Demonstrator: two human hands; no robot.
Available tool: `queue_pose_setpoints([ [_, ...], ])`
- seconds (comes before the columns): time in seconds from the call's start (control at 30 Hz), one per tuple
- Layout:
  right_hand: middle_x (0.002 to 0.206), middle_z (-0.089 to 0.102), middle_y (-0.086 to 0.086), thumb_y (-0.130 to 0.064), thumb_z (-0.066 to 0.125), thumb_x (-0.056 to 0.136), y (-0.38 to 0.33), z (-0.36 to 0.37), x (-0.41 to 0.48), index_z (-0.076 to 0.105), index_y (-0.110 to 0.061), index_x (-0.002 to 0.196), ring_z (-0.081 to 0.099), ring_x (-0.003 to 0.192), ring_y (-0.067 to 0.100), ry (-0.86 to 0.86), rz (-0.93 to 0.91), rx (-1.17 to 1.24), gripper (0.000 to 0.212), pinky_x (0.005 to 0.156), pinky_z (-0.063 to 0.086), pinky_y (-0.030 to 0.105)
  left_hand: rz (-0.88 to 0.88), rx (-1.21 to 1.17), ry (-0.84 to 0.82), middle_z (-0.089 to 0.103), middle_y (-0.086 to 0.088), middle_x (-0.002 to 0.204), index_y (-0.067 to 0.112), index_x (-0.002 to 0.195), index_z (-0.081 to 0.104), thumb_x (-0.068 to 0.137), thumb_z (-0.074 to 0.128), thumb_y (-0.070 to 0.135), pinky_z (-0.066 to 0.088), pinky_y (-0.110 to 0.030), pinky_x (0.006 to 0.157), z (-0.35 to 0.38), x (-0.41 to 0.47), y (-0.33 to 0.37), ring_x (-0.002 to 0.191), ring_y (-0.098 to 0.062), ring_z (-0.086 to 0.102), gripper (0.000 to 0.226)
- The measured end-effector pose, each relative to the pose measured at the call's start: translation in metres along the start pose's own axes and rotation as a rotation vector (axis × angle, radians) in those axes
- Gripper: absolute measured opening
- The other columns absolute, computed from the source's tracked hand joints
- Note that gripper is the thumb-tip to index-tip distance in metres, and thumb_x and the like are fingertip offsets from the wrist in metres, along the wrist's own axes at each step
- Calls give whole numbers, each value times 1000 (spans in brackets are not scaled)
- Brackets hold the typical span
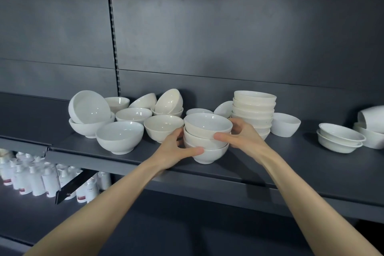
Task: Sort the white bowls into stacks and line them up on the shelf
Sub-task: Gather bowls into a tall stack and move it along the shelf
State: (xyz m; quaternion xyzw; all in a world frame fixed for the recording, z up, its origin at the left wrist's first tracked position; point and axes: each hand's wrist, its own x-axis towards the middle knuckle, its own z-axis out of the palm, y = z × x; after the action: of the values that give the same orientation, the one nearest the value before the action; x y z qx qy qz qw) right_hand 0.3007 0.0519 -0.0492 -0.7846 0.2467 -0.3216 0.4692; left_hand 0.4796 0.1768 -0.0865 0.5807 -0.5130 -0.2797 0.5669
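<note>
A: The dark shelf (291, 164) carries many white bowls. The tall stack (254, 110) stands just behind the right hand (243, 134). If the knuckles push it, I think it can lean and fall.

B: And the loose bowls (133, 114) on the left? Some lie tilted on others.

A: Yes, a knock from the left hand (176, 149) can make them roll. They are near to it.

B: What do the hands hold?

A: Both grasp the small stack (207, 137) of three bowls, one hand on each side. It stands on the shelf, near the front edge.

B: So it can slip off the front?

A: I believe so, if it is pulled toward the person. Also the top bowl (208, 123) sits loose in the others, so a quick slide can shift it.
</note>
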Motion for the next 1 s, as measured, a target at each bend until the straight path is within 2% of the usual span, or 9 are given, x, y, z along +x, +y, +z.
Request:
queue_pose_setpoints([
  [0.07, 113, 68, -2, -31, 83, 71, 0, 0, -1, 61, -20, 117, 63, 105, 16, -15, 24, 25, 53, 80, 57, 37, -6, 11, -4, 55, 21, 118, 35, 115, 46, 73, 82, 13, 51, -14, 82, 1, -1, 0, 110, -3, 57, 60],
  [0.13, 116, 67, -2, -27, 81, 74, -1, -1, -2, 58, -20, 120, 62, 109, 17, -25, 45, 34, 52, 87, 56, 44, -16, 4, -6, 55, 16, 120, 31, 120, 43, 66, 87, 16, 52, -14, 78, 3, -1, -1, 110, -5, 58, 70],
  [0.27, 124, 61, -4, -24, 80, 75, 1, -2, -3, 52, -22, 125, 59, 113, 14, -34, 68, 52, 57, 87, 56, 41, -21, -18, 2, 55, 11, 126, 24, 130, 40, 49, 88, 31, 52, -17, 79, 5, 0, -7, 111, -1, 56, 95],
  [0.33, 126, 60, -3, -23, 81, 74, 3, -2, -3, 50, -23, 127, 58, 114, 14, -29, 76, 70, 60, 85, 57, 40, -33, -18, 10, 55, 11, 127, 23, 133, 40, 46, 87, 36, 52, -19, 82, 6, 1, -8, 112, 1, 55, 100],
  [0.5, 126, 61, -1, -22, 82, 73, 10, -4, -1, 49, -24, 128, 58, 117, 16, -32, 79, 122, 65, 83, 58, 40, -46, -24, 11, 59, 13, 123, 30, 127, 45, 48, 87, 35, 52, -24, 90, 7, 1, -10, 108, 5, 57, 90],
  [0.67, 122, 64, 1, -20, 84, 70, 14, -3, -1, 52, -23, 128, 60, 114, 17, -9, 65, 143, 66, 81, 59, 40, -51, -45, 42, 64, 10, 121, 26, 127, 51, 47, 88, 32, 51, -34, 97, 9, -1, -9, 112, -3, 59, 88],
  [0.8, 115, 67, 1, -18, 82, 72, 4, -7, -4, 55, -21, 123, 63, 108, 18, -15, 41, 115, 58, 75, 60, 36, -37, -13, 66, 66, 10, 119, 25, 122, 55, 45, 87, 35, 51, -31, 97, 11, -5, 2, 113, -5, 60, 84],
  [0.87, 112, 68, 2, -18, 82, 71, -7, -8, -4, 56, -20, 122, 65, 104, 19, -13, 20, 121, 57, 76, 60, 39, -22, -6, 92, 67, 11, 116, 29, 115, 56, 45, 87, 33, 51, -28, 94, 9, -9, 12, 110, -4, 61, 77],
  [1.0, 106, 68, 2, -15, 81, 72, -36, -2, 1, 56, -21, 120, 68, 96, 16, -25, -52, 143, 55, 70, 60, 32, -6, -14, 160, 68, 6, 114, 30, 115, 57, 52, 89, 25, 55, -33, 91, -9, -16, 33, 106, -9, 65, 71],
])
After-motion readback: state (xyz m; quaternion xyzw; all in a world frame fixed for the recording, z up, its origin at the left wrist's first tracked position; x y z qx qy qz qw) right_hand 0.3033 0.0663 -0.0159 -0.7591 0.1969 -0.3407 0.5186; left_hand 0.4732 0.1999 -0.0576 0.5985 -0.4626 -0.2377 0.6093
